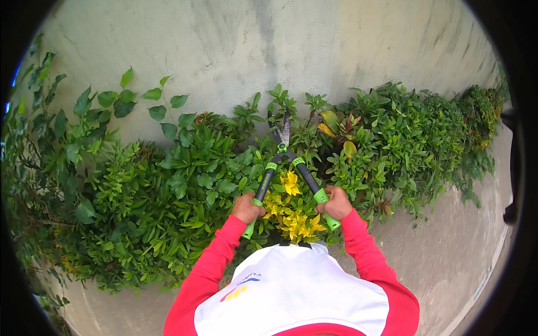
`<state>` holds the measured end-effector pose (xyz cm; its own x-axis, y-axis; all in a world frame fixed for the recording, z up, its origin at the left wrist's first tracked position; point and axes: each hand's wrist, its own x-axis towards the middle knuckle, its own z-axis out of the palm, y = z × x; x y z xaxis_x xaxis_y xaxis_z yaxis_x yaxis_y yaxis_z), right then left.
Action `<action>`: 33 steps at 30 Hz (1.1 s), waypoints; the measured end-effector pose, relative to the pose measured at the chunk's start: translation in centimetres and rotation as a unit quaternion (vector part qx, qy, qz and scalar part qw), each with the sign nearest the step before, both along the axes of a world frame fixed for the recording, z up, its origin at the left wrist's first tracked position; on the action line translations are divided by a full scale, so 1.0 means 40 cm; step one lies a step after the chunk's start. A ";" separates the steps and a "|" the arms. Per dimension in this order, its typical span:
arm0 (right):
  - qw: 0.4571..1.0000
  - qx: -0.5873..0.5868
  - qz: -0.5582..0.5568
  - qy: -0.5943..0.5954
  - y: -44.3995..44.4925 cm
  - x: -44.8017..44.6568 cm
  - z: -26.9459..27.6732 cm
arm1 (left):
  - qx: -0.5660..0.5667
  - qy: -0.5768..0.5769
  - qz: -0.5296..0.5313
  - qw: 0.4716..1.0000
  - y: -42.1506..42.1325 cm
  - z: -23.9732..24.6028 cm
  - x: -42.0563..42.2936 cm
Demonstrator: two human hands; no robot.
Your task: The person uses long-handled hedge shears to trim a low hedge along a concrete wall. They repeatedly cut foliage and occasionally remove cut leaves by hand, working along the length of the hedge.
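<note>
Both my hands hold a pair of hedge shears (285, 156) with green and black handles. My left hand (246, 207) is closed around the left grip, and my right hand (336, 202) around the right one. The handles are spread, and the two blades stand apart in a narrow V pointing at the wall. A leafy green sprig (280, 97) rises just beyond the blade tips; whether it lies between them is hard to tell. Yellow leaves (296, 224) of a variegated shrub show between the handles, close to my body.
A dense green hedge (168, 201) runs from left to right along a stained plastered wall (201, 50). Taller broad-leaved stems (126, 94) climb at the left. A plant with yellow and reddish leaves (336, 126) grows right of the blades. Concrete pavement (428, 260) borders the hedge.
</note>
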<state>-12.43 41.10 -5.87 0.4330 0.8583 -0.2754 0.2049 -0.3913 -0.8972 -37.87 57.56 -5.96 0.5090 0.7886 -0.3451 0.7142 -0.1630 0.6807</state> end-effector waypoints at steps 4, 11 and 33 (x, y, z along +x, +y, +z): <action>0.999 -0.025 -0.010 0.043 0.003 0.073 0.019 | 0.005 0.002 0.003 1.000 0.005 -0.021 0.078; 0.996 -0.061 0.025 0.060 0.010 0.196 0.001 | 0.017 0.048 0.011 0.999 -0.017 -0.021 0.180; 0.993 -0.023 0.049 -0.101 0.132 0.191 -0.057 | 0.072 0.079 0.085 0.991 -0.054 -0.015 0.379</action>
